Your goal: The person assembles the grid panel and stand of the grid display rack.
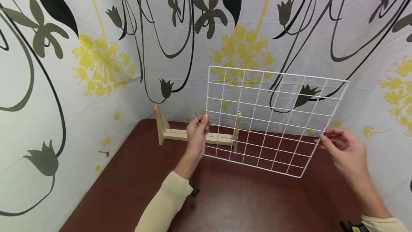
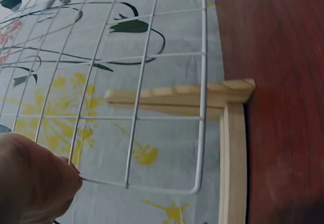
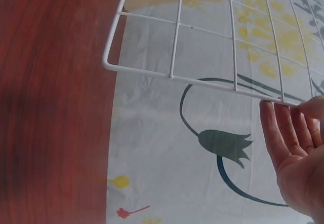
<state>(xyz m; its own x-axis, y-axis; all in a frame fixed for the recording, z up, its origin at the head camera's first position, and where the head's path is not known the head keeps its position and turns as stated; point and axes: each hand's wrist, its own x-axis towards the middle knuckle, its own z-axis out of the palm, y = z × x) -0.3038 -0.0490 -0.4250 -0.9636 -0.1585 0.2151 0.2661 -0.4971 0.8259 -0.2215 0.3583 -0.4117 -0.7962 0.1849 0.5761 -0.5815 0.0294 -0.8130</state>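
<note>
A white wire grid panel is held up above the table, tilted, with its lower edge toward the viewer. My left hand grips the panel's left edge, thumb in front. At the opposite edge, my right hand pinches the wire between thumb and fingers. The right wrist view shows the fingertips of that hand meeting the panel's outer wire. Behind the panel stands a pale wooden stand, two uprights joined by a low crosspiece; the grid partly covers its right upright.
The dark red-brown table reaches back to a hanging cloth printed with flowers and leaves, which also lines the left and right sides. The wooden stand sits near the table's back edge.
</note>
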